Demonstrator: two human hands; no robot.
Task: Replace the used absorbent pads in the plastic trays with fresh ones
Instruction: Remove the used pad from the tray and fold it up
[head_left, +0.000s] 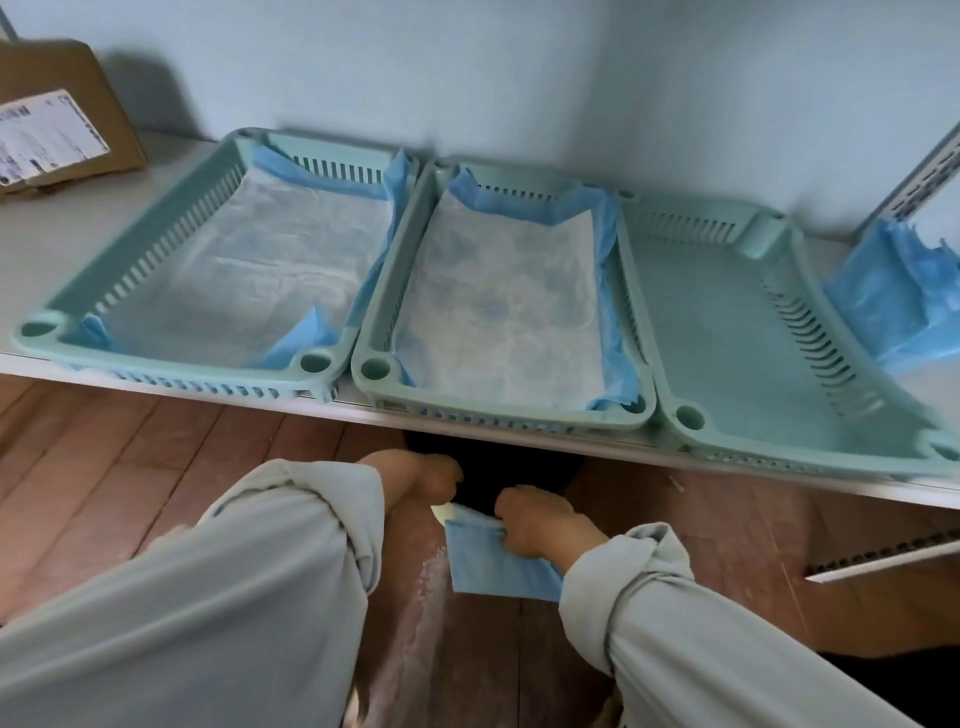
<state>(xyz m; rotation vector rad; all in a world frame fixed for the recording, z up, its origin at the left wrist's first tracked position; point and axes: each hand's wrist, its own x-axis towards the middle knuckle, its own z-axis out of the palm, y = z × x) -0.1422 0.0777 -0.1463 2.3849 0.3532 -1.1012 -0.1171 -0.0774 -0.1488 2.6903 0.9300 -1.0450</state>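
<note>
- Trays stood three in a row on the white shelf across the middle of the frame, their rims touching.
- The left tray held a white pad with blue edges lying flat inside it, its blue borders turned up against the slotted walls.
- The middle tray held a second pad, faintly mottled, with its blue edge bunched along the right wall.
- The right tray showed its bare plastic floor.
- A crumpled heap of blue pads sat on the shelf at the right edge of the frame, just beside the right tray.
- My hands were low in the centre of the frame, below the shelf's front edge and over the reddish wooden floor.
- My right hand pinched the upper edge of a folded blue pad, fingers curled round it, the pad hanging down from the grip.
- My left hand was curled close to that pad's top left corner; I could not tell whether it had hold of the corner.
- A cardboard box with a shipping label rested on the shelf in the upper left of the frame, well apart from the trays.
</note>
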